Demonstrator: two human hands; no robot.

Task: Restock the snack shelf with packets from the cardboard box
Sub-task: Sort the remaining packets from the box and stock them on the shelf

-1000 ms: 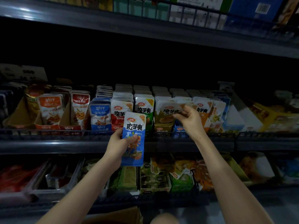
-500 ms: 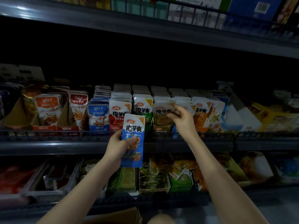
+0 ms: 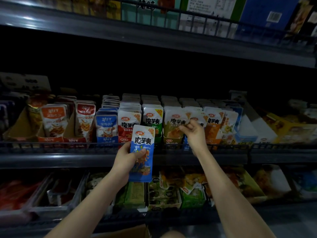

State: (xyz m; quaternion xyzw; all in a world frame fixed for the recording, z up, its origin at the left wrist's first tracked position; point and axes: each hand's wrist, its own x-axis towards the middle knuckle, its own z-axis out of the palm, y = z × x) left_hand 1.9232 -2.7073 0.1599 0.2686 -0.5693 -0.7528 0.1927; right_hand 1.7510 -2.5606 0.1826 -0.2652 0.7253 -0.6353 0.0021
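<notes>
Just at eight o'clock from the right hand point(image 3: 194, 134), which pinches a shelf packet point(image 3: 172, 127), the left hand point(image 3: 126, 159) grips the blue packet point(image 3: 143, 143), long axis upright.

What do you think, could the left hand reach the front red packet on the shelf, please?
Probably yes: the left hand sits just below the red packet, with only the low wire rail between. But it grips the blue packet, so taking hold would be awkward.
</notes>
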